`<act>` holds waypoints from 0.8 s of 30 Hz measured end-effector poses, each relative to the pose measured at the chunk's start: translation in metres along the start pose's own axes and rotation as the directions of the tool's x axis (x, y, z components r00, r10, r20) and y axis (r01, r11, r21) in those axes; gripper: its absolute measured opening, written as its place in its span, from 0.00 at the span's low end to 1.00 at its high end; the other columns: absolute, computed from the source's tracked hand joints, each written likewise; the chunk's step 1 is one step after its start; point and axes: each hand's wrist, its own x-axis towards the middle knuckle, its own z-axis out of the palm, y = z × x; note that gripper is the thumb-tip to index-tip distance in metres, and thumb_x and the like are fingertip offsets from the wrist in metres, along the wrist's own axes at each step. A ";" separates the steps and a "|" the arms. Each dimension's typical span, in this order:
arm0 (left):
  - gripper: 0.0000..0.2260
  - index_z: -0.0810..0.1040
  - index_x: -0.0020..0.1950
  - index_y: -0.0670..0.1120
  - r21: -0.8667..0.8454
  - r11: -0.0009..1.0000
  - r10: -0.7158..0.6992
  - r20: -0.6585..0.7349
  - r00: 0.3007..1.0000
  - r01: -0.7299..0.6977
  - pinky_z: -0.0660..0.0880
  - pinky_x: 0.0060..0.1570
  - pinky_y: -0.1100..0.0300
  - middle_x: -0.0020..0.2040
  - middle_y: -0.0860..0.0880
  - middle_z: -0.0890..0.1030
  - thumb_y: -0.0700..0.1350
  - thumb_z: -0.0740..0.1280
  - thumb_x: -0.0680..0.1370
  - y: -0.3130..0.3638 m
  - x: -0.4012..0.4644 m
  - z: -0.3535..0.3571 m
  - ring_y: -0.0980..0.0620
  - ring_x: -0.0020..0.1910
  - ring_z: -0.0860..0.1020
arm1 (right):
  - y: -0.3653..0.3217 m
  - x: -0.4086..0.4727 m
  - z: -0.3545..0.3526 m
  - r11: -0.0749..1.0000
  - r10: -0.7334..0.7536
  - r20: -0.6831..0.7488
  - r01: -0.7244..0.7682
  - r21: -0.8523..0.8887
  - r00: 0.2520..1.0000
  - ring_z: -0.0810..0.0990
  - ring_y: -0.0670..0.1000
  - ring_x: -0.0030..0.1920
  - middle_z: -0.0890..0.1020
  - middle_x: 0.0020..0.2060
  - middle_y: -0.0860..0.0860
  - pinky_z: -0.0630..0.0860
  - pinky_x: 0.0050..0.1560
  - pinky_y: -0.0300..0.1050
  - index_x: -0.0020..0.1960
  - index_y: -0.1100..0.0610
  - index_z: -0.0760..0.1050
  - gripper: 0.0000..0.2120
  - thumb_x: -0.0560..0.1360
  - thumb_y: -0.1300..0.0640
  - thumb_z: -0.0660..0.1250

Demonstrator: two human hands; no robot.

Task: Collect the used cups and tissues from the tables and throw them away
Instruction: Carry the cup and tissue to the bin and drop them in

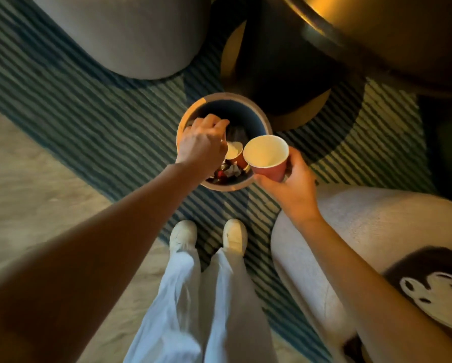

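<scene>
The fingers of the right hand are curled round the side of a red paper cup, the thumb under its lower wall, so that the cup tilts with its pale, empty inside facing up. The cup is held over the right edge of a round waste bin, its rim overlapping the bin's rim. To the left of those fingers the left hand hangs over the bin's opening, knuckles up and fingers bent downward and close together; whether they pinch anything cannot be told, as the fingertips are hidden behind the hand. Just below and between the two hands, inside the bin, lies another red cup on its side with its pale inside showing, and beneath it a heap of crumpled rubbish, too dark to tell apart. The bin stands on a striped carpet. Nearer the person than the hands are two white shoes and pale trouser legs. Under the right forearm is a rounded pale seat bearing a dark cushion. Beyond the hands are another pale seat and the dark base of a round table.
</scene>
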 end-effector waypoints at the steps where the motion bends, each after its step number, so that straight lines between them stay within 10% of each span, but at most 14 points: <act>1: 0.20 0.70 0.70 0.44 0.042 0.999 0.010 -0.026 1.000 -0.009 0.68 0.65 0.47 0.66 0.44 0.73 0.43 0.64 0.77 -0.004 -0.003 -0.006 0.42 0.64 0.71 | -0.005 0.002 0.007 1.000 -0.001 -0.006 0.001 -0.003 1.000 0.75 0.46 0.59 0.77 0.59 0.45 0.75 0.56 0.43 0.65 0.47 0.68 0.36 0.61 0.48 0.80; 11: 0.20 0.68 0.71 0.46 0.254 0.967 -0.010 -0.008 1.000 0.012 0.63 0.66 0.48 0.68 0.44 0.71 0.48 0.62 0.79 -0.048 -0.017 -0.040 0.43 0.67 0.67 | -0.026 0.038 0.066 0.982 0.086 0.064 -0.074 -0.176 0.994 0.66 0.55 0.71 0.67 0.70 0.55 0.67 0.67 0.49 0.75 0.57 0.58 0.43 0.67 0.48 0.76; 18: 0.19 0.68 0.70 0.43 0.261 0.965 0.022 -0.042 0.999 -0.010 0.62 0.66 0.46 0.69 0.42 0.70 0.48 0.58 0.80 -0.020 -0.036 -0.121 0.41 0.68 0.66 | -0.113 -0.008 0.002 0.923 -0.215 0.055 0.221 -0.316 0.975 0.65 0.52 0.71 0.69 0.70 0.53 0.67 0.68 0.52 0.73 0.55 0.62 0.26 0.78 0.49 0.62; 24: 0.19 0.67 0.70 0.46 0.254 0.966 0.061 -0.031 0.998 -0.051 0.62 0.67 0.47 0.70 0.44 0.69 0.51 0.56 0.81 0.028 -0.101 -0.196 0.44 0.69 0.66 | -0.172 -0.095 -0.050 0.889 -0.217 -0.041 0.180 -0.422 0.975 0.62 0.54 0.73 0.66 0.72 0.57 0.63 0.72 0.51 0.75 0.59 0.60 0.24 0.81 0.51 0.57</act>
